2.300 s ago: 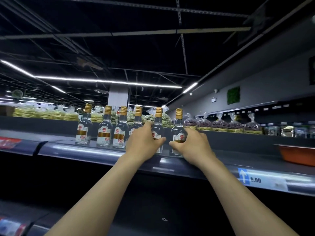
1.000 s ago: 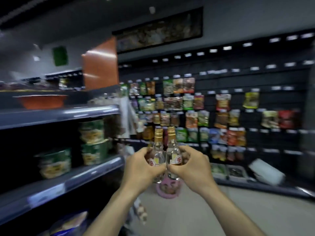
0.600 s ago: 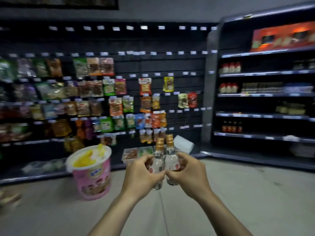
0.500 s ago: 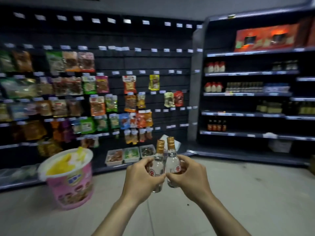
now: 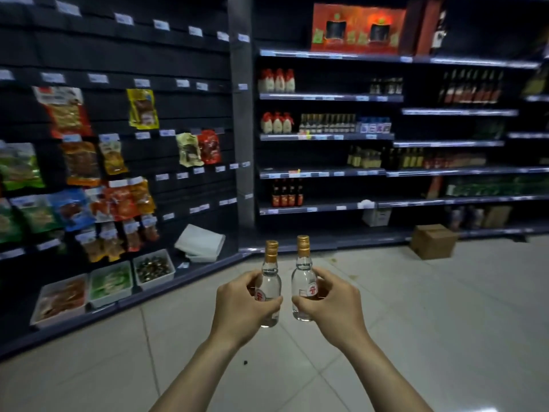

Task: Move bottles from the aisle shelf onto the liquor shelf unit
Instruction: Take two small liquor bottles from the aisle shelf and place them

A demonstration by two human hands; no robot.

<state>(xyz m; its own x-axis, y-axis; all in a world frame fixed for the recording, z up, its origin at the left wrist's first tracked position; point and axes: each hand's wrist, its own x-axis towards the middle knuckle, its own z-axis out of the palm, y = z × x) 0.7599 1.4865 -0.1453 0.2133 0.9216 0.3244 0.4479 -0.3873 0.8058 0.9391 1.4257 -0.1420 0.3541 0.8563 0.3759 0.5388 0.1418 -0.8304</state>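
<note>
I hold two small clear bottles with gold caps upright over the tiled floor. My left hand (image 5: 242,304) grips the left bottle (image 5: 269,272) around its body. My right hand (image 5: 332,304) grips the right bottle (image 5: 303,269) the same way. A small gap separates the two bottles. Ahead and to the right stands the dark liquor shelf unit (image 5: 326,173), several metres away, with rows of bottles on its boards and bare stretches on its left side. The aisle shelf the bottles came from is out of view.
A dark peg wall with hanging snack packets (image 5: 113,162) fills the left. White tubs (image 5: 153,269) line its base. A cardboard box (image 5: 432,240) sits on the floor by the liquor unit. Open tiled floor (image 5: 416,322) lies between me and the shelves.
I lifted both bottles off the aisle shelf and turned right. The view swung past the snack wall to the liquor unit. The pink bucket has left the view, and the bottles now sit slightly apart.
</note>
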